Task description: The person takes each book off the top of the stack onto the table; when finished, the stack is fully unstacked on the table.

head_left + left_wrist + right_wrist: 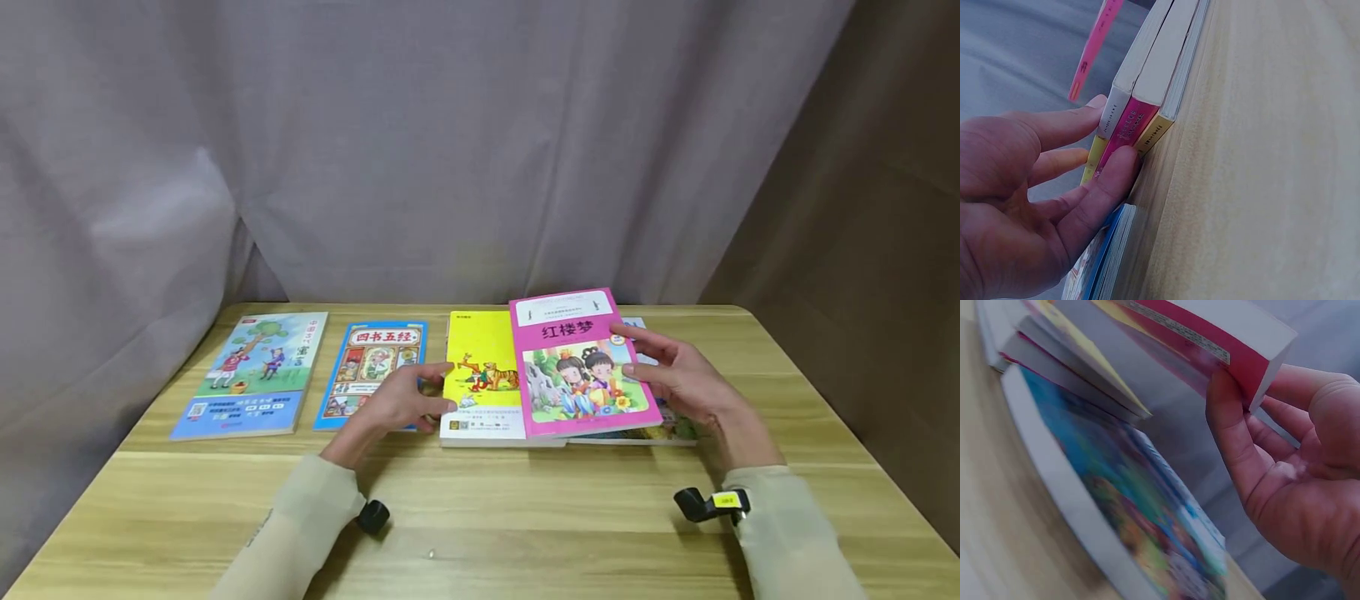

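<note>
My right hand (686,375) grips a pink book (585,333) by its right edge. The pink book is raised and tilted, and in the right wrist view its underside and page edges (1254,331) show. My left hand (401,396) rests its fingertips against the spine side of a stack of books. On top of that stack lies a yellow book (480,358) with a tiger picture. Below it the left wrist view shows a pink spine (1125,128) and a yellow-brown spine (1155,134).
Behind my left hand lies a blue-bordered book (375,358). Farther left is a book with a tree picture (255,358). Partly under the raised book, a colourful book (1122,487) lies right of the stack. A grey curtain (450,150) hangs behind the wooden table (525,525).
</note>
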Demonstrator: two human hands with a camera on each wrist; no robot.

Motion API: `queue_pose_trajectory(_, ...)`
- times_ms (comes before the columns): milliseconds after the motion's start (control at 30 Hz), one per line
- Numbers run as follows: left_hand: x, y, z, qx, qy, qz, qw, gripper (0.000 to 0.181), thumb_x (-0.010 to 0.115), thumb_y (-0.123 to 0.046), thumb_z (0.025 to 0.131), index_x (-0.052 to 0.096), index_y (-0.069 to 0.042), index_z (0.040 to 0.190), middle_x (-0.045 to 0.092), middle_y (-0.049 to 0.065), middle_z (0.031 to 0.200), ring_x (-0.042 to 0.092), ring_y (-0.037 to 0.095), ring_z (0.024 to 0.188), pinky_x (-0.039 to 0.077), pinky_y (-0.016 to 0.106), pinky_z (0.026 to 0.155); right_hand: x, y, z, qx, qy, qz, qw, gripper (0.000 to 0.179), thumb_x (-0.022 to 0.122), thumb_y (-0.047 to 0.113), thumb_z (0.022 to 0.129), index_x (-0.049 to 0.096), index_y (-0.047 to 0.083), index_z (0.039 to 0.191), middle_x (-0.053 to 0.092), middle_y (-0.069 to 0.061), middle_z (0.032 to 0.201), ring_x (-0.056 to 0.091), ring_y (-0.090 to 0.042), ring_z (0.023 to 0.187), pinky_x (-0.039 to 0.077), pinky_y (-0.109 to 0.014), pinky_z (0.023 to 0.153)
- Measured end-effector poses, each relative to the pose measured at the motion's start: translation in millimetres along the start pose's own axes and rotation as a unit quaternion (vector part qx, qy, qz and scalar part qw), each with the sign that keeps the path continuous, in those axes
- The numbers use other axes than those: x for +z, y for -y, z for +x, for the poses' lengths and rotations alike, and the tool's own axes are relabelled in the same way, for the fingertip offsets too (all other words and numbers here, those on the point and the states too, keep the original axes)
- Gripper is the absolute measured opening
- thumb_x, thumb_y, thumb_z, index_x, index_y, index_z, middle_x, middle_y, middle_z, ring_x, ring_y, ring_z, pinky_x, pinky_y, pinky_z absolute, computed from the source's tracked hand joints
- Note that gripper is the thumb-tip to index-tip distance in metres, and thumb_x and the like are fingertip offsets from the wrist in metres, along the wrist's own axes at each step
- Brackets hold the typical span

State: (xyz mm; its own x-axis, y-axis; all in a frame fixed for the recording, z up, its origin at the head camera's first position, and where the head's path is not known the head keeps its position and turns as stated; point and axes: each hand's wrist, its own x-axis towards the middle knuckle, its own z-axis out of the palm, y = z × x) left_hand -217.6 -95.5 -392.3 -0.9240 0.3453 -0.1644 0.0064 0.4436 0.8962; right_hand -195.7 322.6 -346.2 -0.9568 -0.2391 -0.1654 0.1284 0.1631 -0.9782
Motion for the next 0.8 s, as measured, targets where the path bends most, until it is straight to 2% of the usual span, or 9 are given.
queue_pose_trajectory(267, -0.6, 1.3, 0.6, 0.009, 0.013, -0.019, 0.9997, 0.069, 0.082, -0.01, 0.092, 0.055, -0.014, 0.155, 0.055, 0.02, 0.144, 0.071, 0.02, 0.077, 0.065, 0.036, 0.064, -38, -2, -18.6, -0.001, -0.026, 0.052, 0.9983, 0.07, 0.065, 0.009, 0.105, 0.038, 0.032, 0.165, 0.057, 0.014, 0.138, 0.073, -0.013, 0.107, 0.066, -0.038, 0.087)
queue_pose_trajectory(467, -1.6, -1.2, -0.1, 0.006, 0.009, -0.016, 0.9998, 0.069, 0.083, -0.01, 0.091, 0.056, -0.013, 0.154, 0.056, 0.02, 0.142, 0.07, 0.021, 0.076, 0.065, 0.036, 0.063, -66, -4, -28.7, -0.018, -0.029, 0.068, 0.9971, 0.066, 0.06, 0.007, 0.107, 0.04, 0.035, 0.164, 0.066, 0.019, 0.13, 0.074, -0.013, 0.103, 0.066, -0.038, 0.083)
queue_pose_trajectory(800, -1.4, -0.2, 0.9, 0.01, 0.014, -0.019, 0.9997, 0.069, 0.083, -0.011, 0.092, 0.055, -0.013, 0.155, 0.055, 0.02, 0.143, 0.07, 0.02, 0.077, 0.065, 0.036, 0.064, -114, -6, -41.4, 0.029, -0.054, 0.075, 0.9953, 0.061, 0.056, 0.013, 0.11, 0.042, 0.047, 0.159, 0.07, 0.022, 0.119, 0.073, -0.015, 0.098, 0.067, -0.038, 0.08)
